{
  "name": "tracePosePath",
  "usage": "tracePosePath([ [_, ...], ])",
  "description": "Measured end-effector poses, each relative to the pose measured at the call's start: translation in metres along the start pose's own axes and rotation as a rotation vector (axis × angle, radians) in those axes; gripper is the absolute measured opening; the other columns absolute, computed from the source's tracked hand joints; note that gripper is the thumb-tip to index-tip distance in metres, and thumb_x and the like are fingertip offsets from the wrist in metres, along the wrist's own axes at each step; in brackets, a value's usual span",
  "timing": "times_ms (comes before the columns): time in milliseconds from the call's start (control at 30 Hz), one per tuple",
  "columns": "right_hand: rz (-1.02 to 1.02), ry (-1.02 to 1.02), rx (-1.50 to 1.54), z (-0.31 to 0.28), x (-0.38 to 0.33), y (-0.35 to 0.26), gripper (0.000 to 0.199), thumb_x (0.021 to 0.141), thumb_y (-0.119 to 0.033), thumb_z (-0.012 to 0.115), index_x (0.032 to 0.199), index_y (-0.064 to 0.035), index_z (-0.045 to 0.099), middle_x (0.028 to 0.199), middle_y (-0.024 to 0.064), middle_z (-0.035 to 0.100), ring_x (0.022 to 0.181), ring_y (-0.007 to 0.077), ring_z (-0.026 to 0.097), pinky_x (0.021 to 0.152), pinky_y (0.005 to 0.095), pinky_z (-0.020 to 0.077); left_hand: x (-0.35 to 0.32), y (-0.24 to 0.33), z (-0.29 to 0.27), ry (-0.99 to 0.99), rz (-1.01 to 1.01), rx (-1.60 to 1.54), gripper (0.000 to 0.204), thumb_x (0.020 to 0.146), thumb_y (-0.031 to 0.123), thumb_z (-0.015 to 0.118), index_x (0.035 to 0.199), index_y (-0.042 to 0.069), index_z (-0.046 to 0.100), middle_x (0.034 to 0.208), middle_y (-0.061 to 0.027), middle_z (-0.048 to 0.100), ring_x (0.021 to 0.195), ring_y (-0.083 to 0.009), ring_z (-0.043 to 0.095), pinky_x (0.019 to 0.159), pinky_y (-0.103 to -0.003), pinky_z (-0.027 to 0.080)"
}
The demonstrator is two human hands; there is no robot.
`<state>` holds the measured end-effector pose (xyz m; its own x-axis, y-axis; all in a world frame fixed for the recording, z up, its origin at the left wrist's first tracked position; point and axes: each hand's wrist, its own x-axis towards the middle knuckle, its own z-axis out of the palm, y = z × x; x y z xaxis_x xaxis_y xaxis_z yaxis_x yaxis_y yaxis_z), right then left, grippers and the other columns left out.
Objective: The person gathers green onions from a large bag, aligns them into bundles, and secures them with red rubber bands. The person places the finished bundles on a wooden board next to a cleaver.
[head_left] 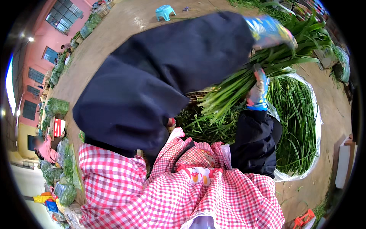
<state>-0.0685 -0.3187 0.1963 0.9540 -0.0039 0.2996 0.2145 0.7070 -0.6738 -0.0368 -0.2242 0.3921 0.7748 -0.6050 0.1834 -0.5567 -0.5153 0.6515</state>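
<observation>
My right hand (259, 91), in a blue patterned glove, grips a thick bunch of garlic chives (228, 91) around its middle. The pale cut ends point down and left, and the flat green leaves fan out to the upper right. My left arm, in a dark sleeve, reaches across to the far right. Its gloved left hand (271, 33) lies along the top of the leaves, smeared by motion, so its fingers cannot be made out. Below the bunch are loose greens (206, 128) in front of my checked apron (183, 198).
At right stands a white-lined container (319, 126) packed with long greens (291, 122). A turquoise stool (164, 12) is on the floor ahead. Bagged greens (57, 108) line the left wall, where a person in pink (48, 149) sits. A red crate (304, 218) lies at lower right.
</observation>
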Motion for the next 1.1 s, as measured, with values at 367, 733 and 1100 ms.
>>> tracePosePath([
  [367, 0.339, -0.180, 0.635, -0.068, 0.012, 0.019, 0.060, 0.080, -0.034, 0.061, 0.129, -0.0050, 0.043, 0.113, 0.0122, 0.057, 0.100, 0.0321, 0.055, 0.090, 0.0473, 0.0459, -0.174, -0.168, -0.071, -0.167, -0.705, -0.716, 0.043, 0.090, 0.035, 0.053, 0.126, 0.014, 0.051, 0.114, -0.0103, 0.061, 0.097, -0.0227, 0.059, 0.076, -0.038, 0.050],
  [733, 0.449, -0.389, 0.205, 0.020, 0.091, 0.044, 0.066, 0.080, -0.041, 0.060, 0.128, 0.0009, 0.042, 0.106, 0.0155, 0.059, 0.090, 0.0294, 0.062, 0.082, 0.0468, 0.0522, -0.172, -0.162, 0.063, -0.012, -0.446, -0.889, 0.063, 0.088, 0.031, 0.062, 0.135, -0.002, 0.037, 0.106, -0.0020, 0.057, 0.097, -0.0087, 0.051, 0.087, -0.024, 0.042],
  [1100, 0.919, -0.220, 0.164, 0.042, 0.193, 0.230, 0.036, 0.084, -0.015, 0.057, 0.118, -0.0043, 0.055, 0.110, 0.0096, 0.061, 0.099, 0.0242, 0.060, 0.090, 0.0384, 0.0485, -0.180, -0.264, 0.051, 0.631, -0.516, -1.274, 0.048, 0.087, 0.015, 0.062, 0.130, 0.001, 0.044, 0.118, -0.0076, 0.057, 0.105, -0.0126, 0.054, 0.092, -0.025, 0.042],
])
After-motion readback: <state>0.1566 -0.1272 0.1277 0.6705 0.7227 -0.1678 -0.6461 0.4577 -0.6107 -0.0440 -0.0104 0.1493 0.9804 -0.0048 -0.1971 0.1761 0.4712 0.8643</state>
